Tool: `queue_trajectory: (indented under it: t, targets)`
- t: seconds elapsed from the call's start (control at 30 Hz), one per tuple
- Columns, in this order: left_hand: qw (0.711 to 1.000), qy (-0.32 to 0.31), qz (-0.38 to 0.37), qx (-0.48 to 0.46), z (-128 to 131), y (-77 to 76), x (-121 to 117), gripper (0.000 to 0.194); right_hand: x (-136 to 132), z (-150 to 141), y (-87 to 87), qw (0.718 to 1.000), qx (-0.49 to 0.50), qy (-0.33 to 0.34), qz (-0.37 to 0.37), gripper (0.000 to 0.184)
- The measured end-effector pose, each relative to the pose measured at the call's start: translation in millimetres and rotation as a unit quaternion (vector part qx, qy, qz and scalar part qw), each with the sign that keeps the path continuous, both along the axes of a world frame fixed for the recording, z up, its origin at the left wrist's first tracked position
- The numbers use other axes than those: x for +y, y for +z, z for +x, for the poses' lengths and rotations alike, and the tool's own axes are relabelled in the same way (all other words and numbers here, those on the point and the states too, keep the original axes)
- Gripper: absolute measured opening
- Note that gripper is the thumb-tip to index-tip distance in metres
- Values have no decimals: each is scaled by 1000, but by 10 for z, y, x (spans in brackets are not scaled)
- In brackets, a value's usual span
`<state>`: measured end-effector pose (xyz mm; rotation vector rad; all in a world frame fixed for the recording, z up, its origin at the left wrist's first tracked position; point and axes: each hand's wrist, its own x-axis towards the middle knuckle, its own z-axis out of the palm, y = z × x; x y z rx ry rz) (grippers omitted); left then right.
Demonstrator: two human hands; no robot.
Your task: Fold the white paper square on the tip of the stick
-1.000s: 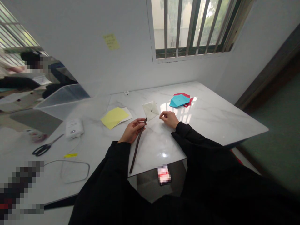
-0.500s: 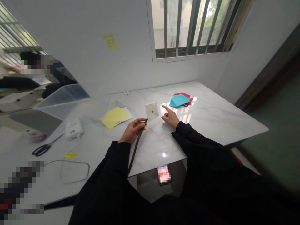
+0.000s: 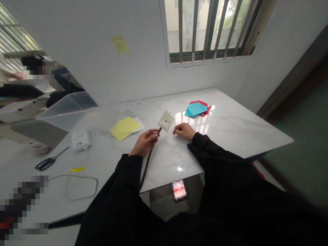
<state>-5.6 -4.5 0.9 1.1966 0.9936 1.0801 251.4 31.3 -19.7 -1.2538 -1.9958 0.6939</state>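
My left hand (image 3: 145, 142) is shut around a long dark stick (image 3: 149, 159), which runs down past the table edge. A small off-white paper square (image 3: 166, 121) is fixed by a central pin at the stick's top end, tilted like a diamond. My right hand (image 3: 183, 131) hangs just right of the square, with curled fingers holding nothing and not touching it. Beyond the square lie a yellow paper sheet (image 3: 123, 128) over a white sheet (image 3: 138, 124), and a blue paper piece (image 3: 196, 109) on a red one (image 3: 202, 103).
The white marble-look table (image 3: 230, 130) ends in a front edge near my arms. To the left are a clear plastic bin (image 3: 68, 108), a white device (image 3: 80, 140), black-handled scissors (image 3: 48, 163) and a looped cable (image 3: 82, 188). A blurred object (image 3: 179, 190) lies below the table edge.
My right hand has curled its extended index finger and moved slightly left, nearer the paper square. The square has tilted a little on the stick, while my left hand keeps its grip.
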Motion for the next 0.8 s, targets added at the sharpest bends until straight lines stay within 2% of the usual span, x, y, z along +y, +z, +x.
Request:
queue_trajectory:
  t: [0.27, 0.8]
  targets:
    - [1000, -4, -3, -2, 0, -1, 2, 49, 47, 13, -24, 994, 25, -99, 25, 22]
    - [1000, -14, 6, 1, 2, -17, 7, 47, 44, 11, -12, 993, 24, -117, 21, 22]
